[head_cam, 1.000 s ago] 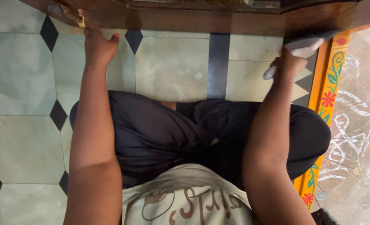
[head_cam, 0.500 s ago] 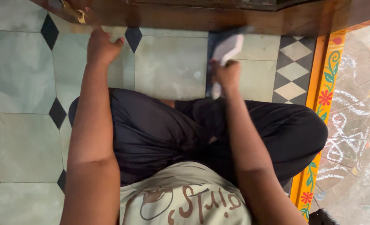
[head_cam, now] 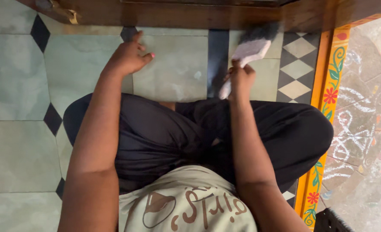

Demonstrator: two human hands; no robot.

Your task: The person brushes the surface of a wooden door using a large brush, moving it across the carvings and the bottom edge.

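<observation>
My right hand (head_cam: 240,79) grips the pale handle of a hand brush (head_cam: 249,52). Its dark bristles point at the base of the wooden door (head_cam: 177,15) along the top. My left hand (head_cam: 128,56) rests on the pale green floor tile (head_cam: 173,64), fingers spread, holding nothing. I sit cross-legged in black trousers (head_cam: 156,137) and a light printed shirt.
A brass fitting (head_cam: 72,17) sits low on the door at the upper left. A dark tile strip (head_cam: 217,56) runs down from the door. An orange painted threshold (head_cam: 328,99) with flowers borders the right, with white chalk patterns on stone (head_cam: 362,129) beyond it.
The brush swept from the far right by the threshold toward the middle, then back a little to the right. My left hand came down from the door's edge onto the floor tile.
</observation>
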